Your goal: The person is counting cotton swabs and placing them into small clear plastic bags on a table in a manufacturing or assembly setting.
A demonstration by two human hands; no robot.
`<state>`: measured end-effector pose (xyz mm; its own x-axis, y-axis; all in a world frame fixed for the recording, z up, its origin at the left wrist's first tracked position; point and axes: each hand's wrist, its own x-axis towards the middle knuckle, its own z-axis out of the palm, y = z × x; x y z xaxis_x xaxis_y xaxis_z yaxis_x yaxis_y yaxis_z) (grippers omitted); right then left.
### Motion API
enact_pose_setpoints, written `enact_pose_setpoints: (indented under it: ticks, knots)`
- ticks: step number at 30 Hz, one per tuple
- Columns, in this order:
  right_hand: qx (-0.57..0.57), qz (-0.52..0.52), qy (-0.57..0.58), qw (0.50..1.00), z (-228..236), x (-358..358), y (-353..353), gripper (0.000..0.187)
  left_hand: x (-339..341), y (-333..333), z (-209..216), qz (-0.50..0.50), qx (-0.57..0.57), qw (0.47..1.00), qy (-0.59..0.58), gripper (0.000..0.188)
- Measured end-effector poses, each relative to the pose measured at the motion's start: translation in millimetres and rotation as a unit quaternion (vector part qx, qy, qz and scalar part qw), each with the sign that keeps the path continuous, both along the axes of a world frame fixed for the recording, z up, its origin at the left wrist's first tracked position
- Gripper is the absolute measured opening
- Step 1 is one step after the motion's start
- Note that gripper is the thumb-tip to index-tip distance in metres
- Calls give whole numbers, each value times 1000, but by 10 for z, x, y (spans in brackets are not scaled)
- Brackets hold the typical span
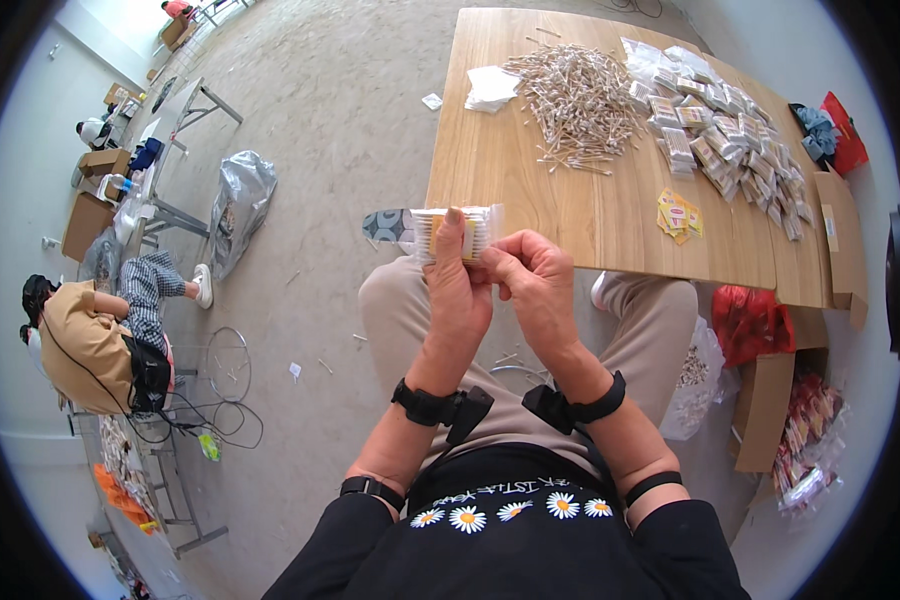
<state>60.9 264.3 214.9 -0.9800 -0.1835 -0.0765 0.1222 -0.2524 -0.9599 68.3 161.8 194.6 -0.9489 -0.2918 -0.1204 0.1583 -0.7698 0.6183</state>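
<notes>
Between my two hands, above my lap, is a clear packet of cotton swabs (478, 228) with a yellow label inside. My left hand (457, 285) is closed round its left part, thumb laid across the front. With fingers pinched together, my right hand (533, 270) grips the packet's lower right edge. Beyond my hands, the wooden table (490, 165) carries a heap of loose cotton swabs (580, 100). Right of that heap lies a pile of filled swab packets (725, 130). Several yellow label cards (679, 215) rest near the table's front edge.
White paper sheets (491, 88) lie left of the loose swabs. Under the table's right side are a red bag (750, 325), a clear bag of swabs (694, 385) and a cardboard box (765, 410). At left, a person (95, 345) sits by another table; a grey plastic bag (242, 205) stands nearby.
</notes>
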Motion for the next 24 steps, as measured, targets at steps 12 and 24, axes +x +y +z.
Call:
enact_pose_setpoints:
  ticks: [12,24]
  knots:
    - [284,76,339,894,68,-291,454,6,68,-501,150,-18,-430,901,57,58]
    - [381,145,434,804,143,-323,463,7,71,-440,335,-85,-656,743,100,34]
